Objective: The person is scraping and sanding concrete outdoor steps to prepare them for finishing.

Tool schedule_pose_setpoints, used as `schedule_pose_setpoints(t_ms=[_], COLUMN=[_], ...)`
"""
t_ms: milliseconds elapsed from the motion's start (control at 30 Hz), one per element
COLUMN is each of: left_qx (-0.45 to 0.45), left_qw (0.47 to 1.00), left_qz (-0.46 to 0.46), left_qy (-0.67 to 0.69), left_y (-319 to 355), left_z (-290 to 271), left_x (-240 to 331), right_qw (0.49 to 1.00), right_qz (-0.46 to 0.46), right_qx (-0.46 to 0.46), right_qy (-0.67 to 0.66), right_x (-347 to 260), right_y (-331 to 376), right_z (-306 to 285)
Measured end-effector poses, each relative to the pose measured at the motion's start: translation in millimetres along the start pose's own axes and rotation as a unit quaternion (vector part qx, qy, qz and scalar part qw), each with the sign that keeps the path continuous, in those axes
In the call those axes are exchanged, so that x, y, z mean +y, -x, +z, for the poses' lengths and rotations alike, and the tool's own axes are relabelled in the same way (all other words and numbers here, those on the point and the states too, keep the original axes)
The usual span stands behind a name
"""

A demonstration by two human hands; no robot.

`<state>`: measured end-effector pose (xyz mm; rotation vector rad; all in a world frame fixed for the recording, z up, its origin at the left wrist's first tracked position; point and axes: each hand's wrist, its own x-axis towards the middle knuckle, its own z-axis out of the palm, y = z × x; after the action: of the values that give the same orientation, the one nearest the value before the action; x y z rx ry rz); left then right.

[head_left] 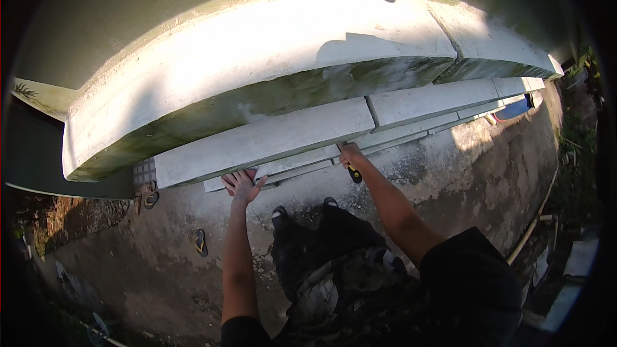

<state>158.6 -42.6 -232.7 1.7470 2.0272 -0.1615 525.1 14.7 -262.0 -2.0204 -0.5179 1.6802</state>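
My left hand rests with its fingers spread against the edge of a white stepped ledge. A small reddish patch shows beside its fingers; I cannot tell what it is. To the right, my right hand is closed around a tool with a black-and-yellow handle. The butt of that handle points down toward me. Its working end lies at the lower courses of the ledge, mostly hidden by my fingers, so its kind is unclear.
Above the ledge runs a broad sunlit white slab with a greenish front face. My feet stand on stained concrete ground. One flip-flop lies to the left, with more footwear beyond. A blue object sits far right.
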Motion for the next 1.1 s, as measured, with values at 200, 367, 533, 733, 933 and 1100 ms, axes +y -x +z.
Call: schedule_pose_setpoints(t_ms=[200, 367, 533, 733, 933, 1100], left_qx=[-0.011, 0.009, -0.024, -0.019, -0.02, -0.022], left_qw=[1.0, 1.0, 1.0, 1.0, 1.0, 0.999], left_qz=[-0.015, -0.001, 0.01, -0.018, -0.004, -0.021], left_qy=[0.006, -0.004, 0.007, -0.016, -0.02, -0.02], left_y=[1, -5, 0, 10, -4, 3], left_z=[0, 2, -4, -2, -2, 0], left_x=[-11, 0, -2, -15, 3, -14], right_qw=[1.0, 0.997, 0.999, 0.993, 0.987, 0.991], right_qz=[0.009, -0.009, -0.012, -0.047, -0.106, -0.087], right_qx=[0.016, 0.04, 0.002, 0.046, 0.028, 0.097], right_qy=[0.015, 0.071, 0.042, 0.096, 0.118, 0.043], right_x=[-4, -10, -3, 0, 7, 21], right_y=[18, 17, 23, 36, -18, 37], right_z=[9, -9, -10, 13, 1, 7])
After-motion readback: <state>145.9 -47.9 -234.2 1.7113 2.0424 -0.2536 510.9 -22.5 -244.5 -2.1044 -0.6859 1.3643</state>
